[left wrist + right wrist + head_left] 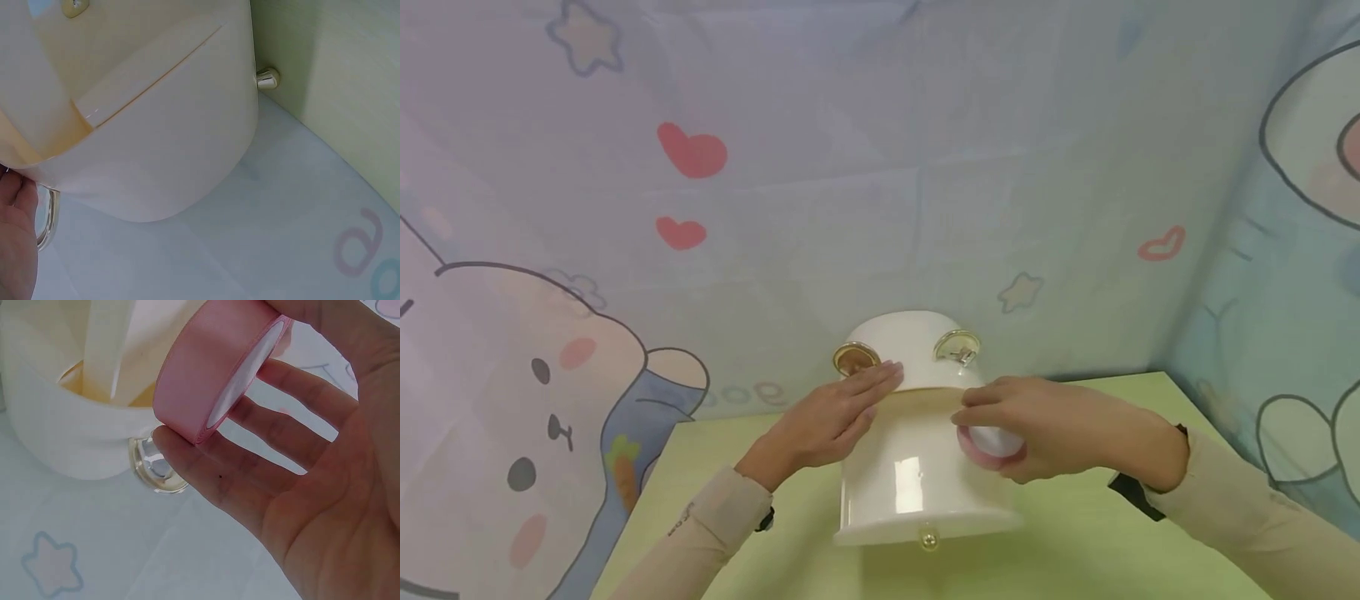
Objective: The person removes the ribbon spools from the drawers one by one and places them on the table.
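Note:
A glossy white storage box (880, 475) with a rounded back stands on the green table, its upper part raised or open toward the back wall. Two gold ring handles (957, 346) sit high on it, and a gold knob (928, 537) is low at the front. My left hand (831, 421) rests its extended fingers on the upper part beside the left ring handle. In my right hand (1067, 429) is a roll of pink ribbon (206, 369), pinched between thumb and fingers at the box's right side. The right wrist view shows a pale divider (106, 350) inside the box.
Behind the box hangs a pale cloth backdrop (820, 167) printed with hearts, stars and cartoon animals, which also covers both sides. The green tabletop (1112, 533) extends to the left and right of the box.

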{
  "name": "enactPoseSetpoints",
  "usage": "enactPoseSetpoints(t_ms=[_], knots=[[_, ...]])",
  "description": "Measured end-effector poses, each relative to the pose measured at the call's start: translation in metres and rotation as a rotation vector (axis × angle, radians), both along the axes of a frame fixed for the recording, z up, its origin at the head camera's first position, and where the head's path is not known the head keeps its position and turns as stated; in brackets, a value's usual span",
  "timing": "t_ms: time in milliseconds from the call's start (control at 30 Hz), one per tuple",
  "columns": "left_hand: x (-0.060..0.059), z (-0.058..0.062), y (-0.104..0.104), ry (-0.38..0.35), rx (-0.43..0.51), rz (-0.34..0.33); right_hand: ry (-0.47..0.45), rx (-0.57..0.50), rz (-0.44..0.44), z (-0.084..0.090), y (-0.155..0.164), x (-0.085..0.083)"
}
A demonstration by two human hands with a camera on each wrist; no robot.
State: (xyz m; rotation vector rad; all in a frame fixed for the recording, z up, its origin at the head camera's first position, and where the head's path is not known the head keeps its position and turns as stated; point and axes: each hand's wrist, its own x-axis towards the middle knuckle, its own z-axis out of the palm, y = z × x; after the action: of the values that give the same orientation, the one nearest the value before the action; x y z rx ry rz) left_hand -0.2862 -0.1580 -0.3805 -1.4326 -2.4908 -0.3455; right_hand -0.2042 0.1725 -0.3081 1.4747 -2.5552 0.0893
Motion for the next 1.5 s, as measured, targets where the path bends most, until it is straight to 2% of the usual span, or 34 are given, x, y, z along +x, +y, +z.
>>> enactPoseSetpoints(t_ms=[200,367,500,800,1100,1500], knots=[[0.0,0.001,0.001,0.025,-0.001,-0.003,-0.008,-0.093,-0.069,-0.004,0.017,-0.004],[0.002,0.001,-0.002,0.023,-0.003,0.002,-0.021,-0.176,-0.124,-0.01,0.031,-0.007],[0.004,0.001,-0.001,0.015,0.001,-0.003,-0.034,-0.201,-0.165,-0.017,0.042,-0.009],[0.002,-0.003,0.004,0.026,0.028,-0.012,-0.017,-0.189,-0.257,-0.033,0.061,-0.015],[0.002,-0.004,0.004,0.048,0.032,-0.02,-0.068,-0.129,-0.374,-0.055,0.075,-0.028],[0.003,-0.006,0.005,0.046,0.039,-0.006,-0.119,-0.139,-0.443,-0.101,0.098,-0.057]])
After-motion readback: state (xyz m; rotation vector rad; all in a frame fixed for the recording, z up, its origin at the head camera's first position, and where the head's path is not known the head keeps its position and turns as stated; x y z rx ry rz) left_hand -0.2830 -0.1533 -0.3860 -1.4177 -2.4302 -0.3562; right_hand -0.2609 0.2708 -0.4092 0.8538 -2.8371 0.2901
